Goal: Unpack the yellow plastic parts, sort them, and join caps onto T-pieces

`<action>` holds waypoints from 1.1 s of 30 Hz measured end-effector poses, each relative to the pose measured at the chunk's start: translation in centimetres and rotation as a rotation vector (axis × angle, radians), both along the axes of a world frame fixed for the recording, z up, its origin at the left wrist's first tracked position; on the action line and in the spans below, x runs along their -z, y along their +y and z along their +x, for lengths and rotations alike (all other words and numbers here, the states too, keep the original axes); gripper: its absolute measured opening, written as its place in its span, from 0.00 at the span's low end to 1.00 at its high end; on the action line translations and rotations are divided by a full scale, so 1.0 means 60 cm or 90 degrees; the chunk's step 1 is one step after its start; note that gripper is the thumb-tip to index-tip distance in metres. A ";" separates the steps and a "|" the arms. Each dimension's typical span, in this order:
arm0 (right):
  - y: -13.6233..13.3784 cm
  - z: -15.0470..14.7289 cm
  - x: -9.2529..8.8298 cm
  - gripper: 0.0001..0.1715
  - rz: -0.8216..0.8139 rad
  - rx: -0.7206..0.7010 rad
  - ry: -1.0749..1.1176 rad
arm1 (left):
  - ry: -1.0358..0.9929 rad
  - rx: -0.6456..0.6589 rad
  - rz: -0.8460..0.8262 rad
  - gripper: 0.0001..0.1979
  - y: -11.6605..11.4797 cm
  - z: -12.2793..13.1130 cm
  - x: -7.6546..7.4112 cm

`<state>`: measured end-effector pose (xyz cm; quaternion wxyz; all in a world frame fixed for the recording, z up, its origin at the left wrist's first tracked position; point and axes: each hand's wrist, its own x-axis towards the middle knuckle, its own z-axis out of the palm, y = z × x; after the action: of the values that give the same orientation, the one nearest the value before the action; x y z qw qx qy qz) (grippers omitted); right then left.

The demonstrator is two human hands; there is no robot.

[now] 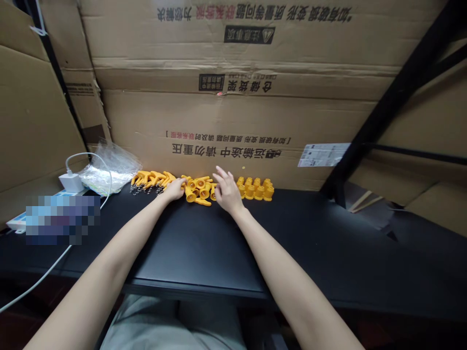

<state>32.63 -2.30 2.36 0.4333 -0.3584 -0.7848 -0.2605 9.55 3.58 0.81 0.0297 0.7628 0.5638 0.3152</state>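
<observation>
Along the back of the black table [197, 243] lies a row of yellow plastic pieces. My left hand [177, 189] rests at the left side of the middle pile, its fingers drawn together against yellow parts; what they grip is hidden. My right hand [228, 193] is over the pile's right side with its fingers spread, close to the yellow cups [203, 193], which lie tipped with their openings toward me. Yellow branched pieces with metal springs or chains [146, 181] lie left of my left hand. Upright yellow cups [258, 189] stand in rows to the right of my right hand.
A cardboard wall [233, 112] rises directly behind the pieces. At the left are clear plastic bags [109, 165], a white plug [71, 182] in a power strip [22, 221], and a white cable [47, 274]. A black metal post [386, 107] slants at the right.
</observation>
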 end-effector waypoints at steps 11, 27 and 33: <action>-0.045 -0.082 -0.022 0.23 -0.171 0.030 -0.046 | 0.040 0.041 0.199 0.14 -0.090 0.000 -0.082; -0.053 -0.096 -0.035 0.12 -0.060 0.114 -0.174 | 0.148 -0.071 0.065 0.16 -0.173 -0.011 -0.097; -0.036 -0.081 -0.019 0.17 -0.111 0.016 -0.214 | 0.138 -0.088 0.037 0.16 -0.165 -0.024 -0.087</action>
<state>27.75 -4.45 3.48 0.2599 -0.3557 -0.8614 -0.2529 8.11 -6.29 6.06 -0.0756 0.7525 0.6052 0.2484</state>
